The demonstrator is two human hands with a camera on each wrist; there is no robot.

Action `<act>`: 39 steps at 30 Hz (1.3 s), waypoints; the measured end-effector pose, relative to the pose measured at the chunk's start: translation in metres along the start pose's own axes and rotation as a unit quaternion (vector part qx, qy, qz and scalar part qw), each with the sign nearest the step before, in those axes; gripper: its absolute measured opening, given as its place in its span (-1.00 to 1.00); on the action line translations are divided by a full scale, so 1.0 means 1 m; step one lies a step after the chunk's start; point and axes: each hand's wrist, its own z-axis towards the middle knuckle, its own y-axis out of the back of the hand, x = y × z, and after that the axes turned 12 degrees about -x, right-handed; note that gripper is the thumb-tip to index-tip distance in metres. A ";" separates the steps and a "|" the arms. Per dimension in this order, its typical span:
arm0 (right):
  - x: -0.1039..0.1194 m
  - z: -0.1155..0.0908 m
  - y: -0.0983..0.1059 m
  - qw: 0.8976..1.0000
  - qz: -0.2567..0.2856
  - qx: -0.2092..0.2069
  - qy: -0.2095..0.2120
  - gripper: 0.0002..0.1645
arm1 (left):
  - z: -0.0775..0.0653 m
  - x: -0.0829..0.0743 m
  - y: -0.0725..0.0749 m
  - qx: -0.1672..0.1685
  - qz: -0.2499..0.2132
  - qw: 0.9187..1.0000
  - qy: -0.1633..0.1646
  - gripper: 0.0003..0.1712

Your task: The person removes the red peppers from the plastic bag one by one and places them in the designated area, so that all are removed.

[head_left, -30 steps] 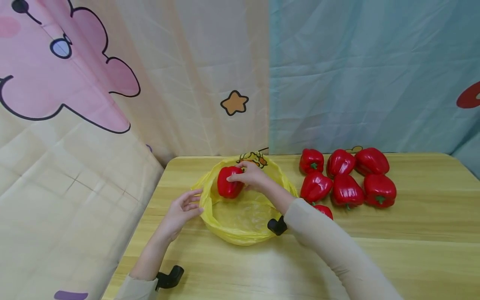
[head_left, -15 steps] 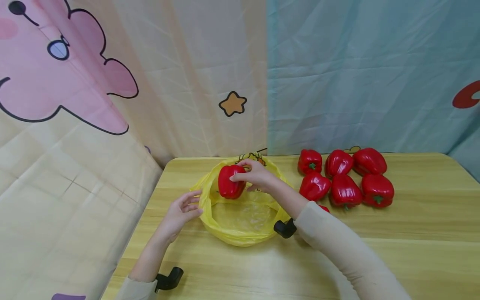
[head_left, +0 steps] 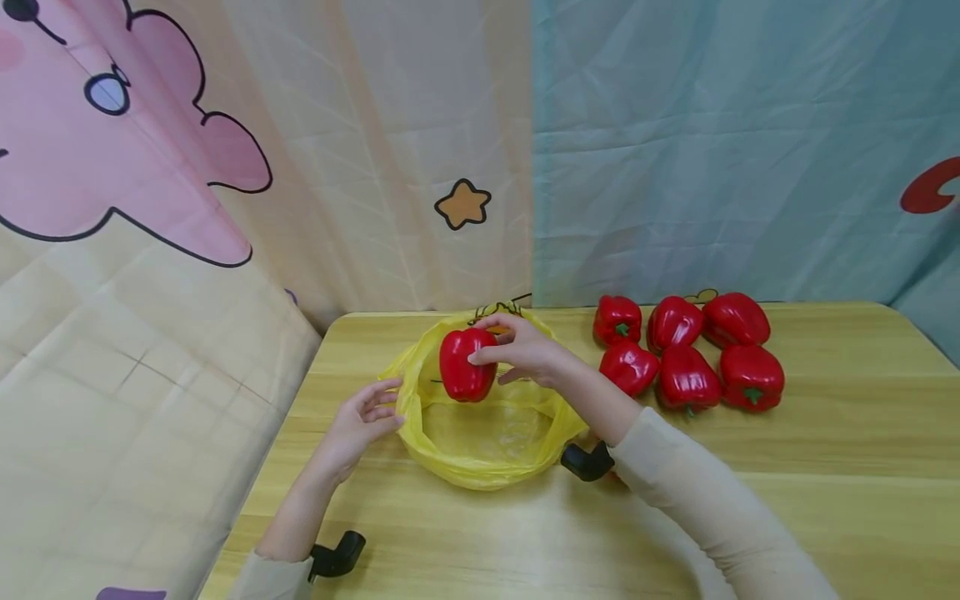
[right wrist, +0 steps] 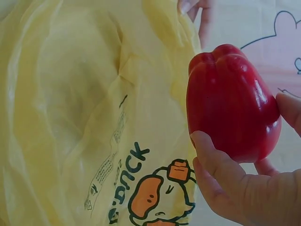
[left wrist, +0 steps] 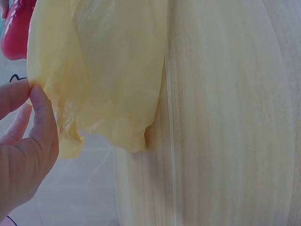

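A red bell pepper [head_left: 467, 367] is held between the thumb and fingers of my right hand [head_left: 525, 350], above the mouth of a yellow plastic bag [head_left: 480, 475]. The right wrist view shows the pepper [right wrist: 230, 103] apart from the bag, whose side carries a printed duck [right wrist: 160, 197]. My left hand [head_left: 360, 429] pinches the left rim of the bag. In the left wrist view, thumb and finger of that left hand [left wrist: 28, 141] meet on the thin edge of the plastic [left wrist: 108, 61].
Several more red bell peppers [head_left: 688, 379] lie grouped on the wooden table [head_left: 840, 400], right of the bag. My right forearm passes in front of some of that area. A patterned cloth [head_left: 637, 150] hangs behind the table.
My right hand and the pepper have shifted a little to the right, and the pepper looks slightly larger. My left hand stays at the bag's rim. The head view has turned slightly.
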 end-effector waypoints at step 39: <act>0.004 -0.033 0.064 0.997 0.046 -0.001 0.059 -0.35 | 0.000 0.001 0.000 0.007 -0.004 1.000 0.000 -0.36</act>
